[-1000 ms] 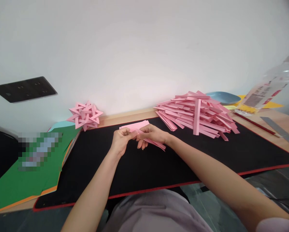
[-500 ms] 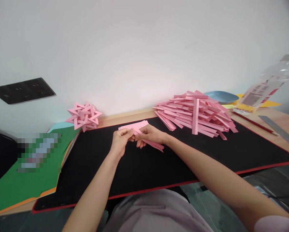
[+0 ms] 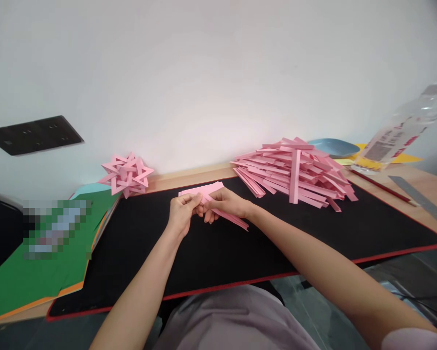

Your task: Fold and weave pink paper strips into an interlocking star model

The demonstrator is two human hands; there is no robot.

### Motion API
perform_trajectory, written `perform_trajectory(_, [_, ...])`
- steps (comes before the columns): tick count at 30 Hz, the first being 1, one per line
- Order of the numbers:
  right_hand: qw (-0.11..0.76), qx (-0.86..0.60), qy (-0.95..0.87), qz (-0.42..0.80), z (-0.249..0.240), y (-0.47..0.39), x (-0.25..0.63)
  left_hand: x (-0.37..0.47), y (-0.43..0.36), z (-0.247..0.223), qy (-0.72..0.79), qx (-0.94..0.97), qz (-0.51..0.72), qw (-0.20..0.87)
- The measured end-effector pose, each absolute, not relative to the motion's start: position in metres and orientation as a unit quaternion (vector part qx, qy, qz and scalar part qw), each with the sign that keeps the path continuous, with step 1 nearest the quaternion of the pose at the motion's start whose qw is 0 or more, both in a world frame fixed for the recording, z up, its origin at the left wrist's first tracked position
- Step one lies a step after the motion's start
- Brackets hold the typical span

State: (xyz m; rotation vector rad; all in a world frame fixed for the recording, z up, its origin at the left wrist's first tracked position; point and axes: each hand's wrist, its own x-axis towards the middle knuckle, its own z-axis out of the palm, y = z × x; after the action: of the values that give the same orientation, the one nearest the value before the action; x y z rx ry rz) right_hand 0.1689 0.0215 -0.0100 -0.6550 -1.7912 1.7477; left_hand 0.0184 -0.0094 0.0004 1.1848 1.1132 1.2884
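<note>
1. Pink paper strips are held in the two hands, above the middle part of the black mat; they lie between the fingers and come out on both sides of them.
2. The left hand has its grip closed on the pink paper, with thumb and fingers together near the middle of it.
3. The right hand also has its grip clamped on the paper, just beside the left one. A flat wide part shows behind the fingers, and a narrow folded part slants out below this hand, to the right. How many strips are held, I cannot tell, because the fingers cover them.
4. One black mat with a red edge lies under the hands.
5. One pile of folded pink strips is at the right, behind the hands and well apart from them; its strips overlap too much for an exact count.
6. One pink paper star stands at the left, near the wall.
7. Green paper lies over other coloured sheets at the far left.
8. On the right side of the table are one blue dish, one clear bottle, one red pencil and one grey ruler.
</note>
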Motion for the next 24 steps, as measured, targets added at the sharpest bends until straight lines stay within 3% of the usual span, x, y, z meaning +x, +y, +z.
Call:
perform_trajectory(15, [0.280, -0.283, -0.712, 0.578, -0.008, 0.024, 0.172, 0.004, 0.003, 0.002, 0.476, 0.325, 0.713, 0.400])
perform_trajectory(24, [0.314, -0.274, -0.720, 0.555, -0.007, 0.024, 0.171, 0.010, -0.002, -0.001, 0.416, 0.382, 0.577, 0.590])
